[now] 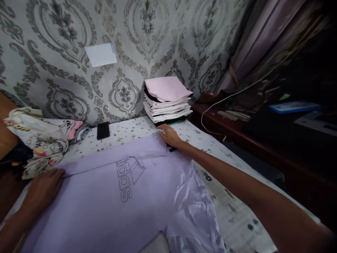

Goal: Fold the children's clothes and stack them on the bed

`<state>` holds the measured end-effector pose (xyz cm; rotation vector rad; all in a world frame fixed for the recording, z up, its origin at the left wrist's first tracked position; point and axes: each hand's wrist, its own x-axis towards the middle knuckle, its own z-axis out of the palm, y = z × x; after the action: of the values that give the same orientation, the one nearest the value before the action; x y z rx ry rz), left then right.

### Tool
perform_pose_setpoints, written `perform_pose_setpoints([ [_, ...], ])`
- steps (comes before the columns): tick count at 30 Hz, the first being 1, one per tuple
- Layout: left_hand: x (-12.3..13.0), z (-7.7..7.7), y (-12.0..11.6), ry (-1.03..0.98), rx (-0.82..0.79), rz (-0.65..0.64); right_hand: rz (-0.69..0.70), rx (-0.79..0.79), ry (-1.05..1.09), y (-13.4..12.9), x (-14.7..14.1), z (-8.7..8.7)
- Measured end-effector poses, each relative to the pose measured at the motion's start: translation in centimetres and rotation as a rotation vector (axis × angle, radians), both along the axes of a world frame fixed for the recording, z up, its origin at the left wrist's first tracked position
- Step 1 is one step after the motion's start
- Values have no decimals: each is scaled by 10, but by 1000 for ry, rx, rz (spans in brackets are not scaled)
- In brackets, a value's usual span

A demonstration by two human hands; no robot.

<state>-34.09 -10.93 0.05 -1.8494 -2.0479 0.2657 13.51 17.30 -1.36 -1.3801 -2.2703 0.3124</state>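
A lilac T-shirt with an outlined adidas print lies spread on the bed, a strip of its far side folded over toward me. My left hand is closed at the left end of that strip, its fingertips partly hidden against the cloth. At the other end, near the collar, my right hand is closed on the shirt's far edge. Creases run through the fabric on the right side. The corner of a flat grey object shows at the bottom edge; I cannot tell its kind.
A stack of folded clothes, pink on top, stands against the patterned wall. A black phone lies on the printed bedsheet. Crumpled clothes are heaped at left. A white cable hangs by the dark red furniture at right.
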Motion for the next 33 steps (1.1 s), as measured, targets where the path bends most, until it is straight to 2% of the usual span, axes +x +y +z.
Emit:
perform_pose_setpoints([
  [2, 4, 4, -2, 0, -21, 24, 180, 20, -129, 1, 0, -7],
  [3, 6, 6, -3, -4, -34, 31, 195, 19, -191, 2, 1, -10],
  [6, 11, 12, -7, -17, -52, 43, 61, 19, -266, 5, 4, -14],
  [8, 13, 16, -9, -26, -58, 35, 37, 45, -255, -2, 6, -10],
  [10, 14, 18, -11, -37, -55, 31, 134, 83, -211, -19, 8, -3],
  [14, 11, 17, -12, -76, -16, 48, 484, 70, -80, -71, 19, 10],
  [15, 12, 16, -12, -99, -3, 46, 511, 55, -78, -84, 23, 12],
  [17, 20, 14, -9, -195, 37, 25, 443, 22, -97, -104, 30, 13],
  [19, 43, 12, -4, -352, 71, -12, 270, -33, -96, -114, 35, 12],
  [21, 81, 10, 6, -503, 67, -103, 108, -116, -65, -118, 35, 10],
  [23, 130, 9, 19, -547, 22, -315, 30, -182, -34, -117, 32, 9],
  [25, 181, 8, 35, -499, -17, -519, 16, -191, -14, -116, 27, 8],
  [27, 223, 8, 54, -418, -33, -636, 23, -154, -3, -116, 23, 6],
  [30, 263, 10, 81, -284, -92, -656, 46, -114, -1, -116, 19, 5],
  [33, 277, 15, 96, -239, -154, -650, 64, -83, 17, -118, 20, 6],
])
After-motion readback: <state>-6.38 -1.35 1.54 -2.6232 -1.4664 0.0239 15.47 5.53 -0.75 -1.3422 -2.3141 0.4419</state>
